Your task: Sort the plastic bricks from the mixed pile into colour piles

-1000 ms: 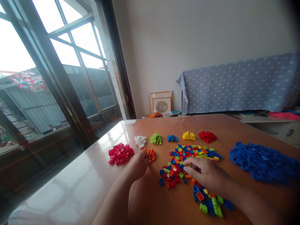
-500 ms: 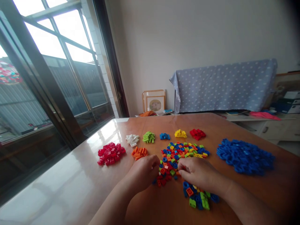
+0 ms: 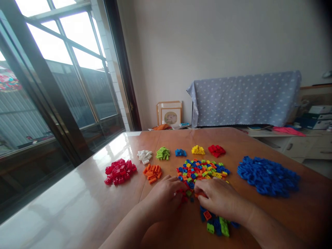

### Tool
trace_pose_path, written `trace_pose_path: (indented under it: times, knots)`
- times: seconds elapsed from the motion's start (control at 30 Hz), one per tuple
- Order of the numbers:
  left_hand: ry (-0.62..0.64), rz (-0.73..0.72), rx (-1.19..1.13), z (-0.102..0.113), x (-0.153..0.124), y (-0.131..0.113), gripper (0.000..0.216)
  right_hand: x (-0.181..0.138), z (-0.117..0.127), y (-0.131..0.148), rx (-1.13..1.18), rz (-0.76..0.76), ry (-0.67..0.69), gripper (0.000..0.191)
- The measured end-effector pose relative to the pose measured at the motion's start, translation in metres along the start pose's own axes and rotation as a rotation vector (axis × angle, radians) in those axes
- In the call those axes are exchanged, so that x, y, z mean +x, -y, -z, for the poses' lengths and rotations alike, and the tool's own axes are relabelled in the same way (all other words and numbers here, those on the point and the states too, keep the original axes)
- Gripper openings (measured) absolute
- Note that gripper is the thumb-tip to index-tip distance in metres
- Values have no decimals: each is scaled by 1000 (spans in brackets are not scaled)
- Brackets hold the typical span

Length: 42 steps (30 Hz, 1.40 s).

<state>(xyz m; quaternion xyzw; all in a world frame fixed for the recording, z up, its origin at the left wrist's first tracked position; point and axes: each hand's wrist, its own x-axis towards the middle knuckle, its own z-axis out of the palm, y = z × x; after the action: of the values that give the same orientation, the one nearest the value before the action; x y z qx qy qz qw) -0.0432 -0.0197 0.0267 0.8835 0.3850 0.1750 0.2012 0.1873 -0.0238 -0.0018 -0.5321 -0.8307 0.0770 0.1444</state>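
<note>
My left hand (image 3: 166,195) reaches over the near left edge of a mixed pile of toy bricks (image 3: 207,167). Its fingers are curled, with red toy bricks (image 3: 184,198) showing at the fingertips; how many are in the grip is hidden. My right hand (image 3: 216,195) is beside it, thumb and fingers closed around an orange toy brick (image 3: 200,195) that is partly covered. Under the right wrist lies a looser group of blue, green and orange bricks, with a light green brick (image 3: 224,226) in front.
Sorted piles stand on the brown table (image 3: 166,136): dark pink (image 3: 120,172), white (image 3: 144,156), green (image 3: 163,153), orange (image 3: 152,173), small blue (image 3: 180,152), yellow (image 3: 198,149) and red (image 3: 217,150). A large blue pile (image 3: 268,176) sits at the right.
My left hand has moved right and down onto the red bricks, its fingers now over them. My right hand has dropped slightly, and orange now shows at its fingertips. The view has shifted a little.
</note>
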Motion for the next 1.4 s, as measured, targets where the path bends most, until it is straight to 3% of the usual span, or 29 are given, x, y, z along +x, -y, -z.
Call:
trace_pose_path:
  times: [0.3, 0.47, 0.63, 0.73, 0.87, 1.23, 1.4]
  knots:
    - [-16, 12, -19, -1, -3, 0, 43, 3, 0, 0, -9, -4, 24, 9]
    - [-34, 23, -57, -3, -4, 1, 45, 5, 3, -2, 87, 4, -42, 12]
    - [-78, 22, -96, -3, -2, 2, 32, 10, -1, -3, 512, -63, -97, 19]
    - [-134, 51, -157, -4, -1, 3, 22, 12, -4, -4, 862, -88, -24, 25]
    - [-139, 61, -261, -5, 0, 0, 13, 13, -6, -4, 1058, -89, 52, 26]
    - [-126, 153, -310, -19, 2, 7, 9, 12, -21, 3, 1129, -8, 157, 24]
    - [-194, 211, -79, -7, -1, 21, 12, 13, -18, -3, 1029, -37, 97, 31]
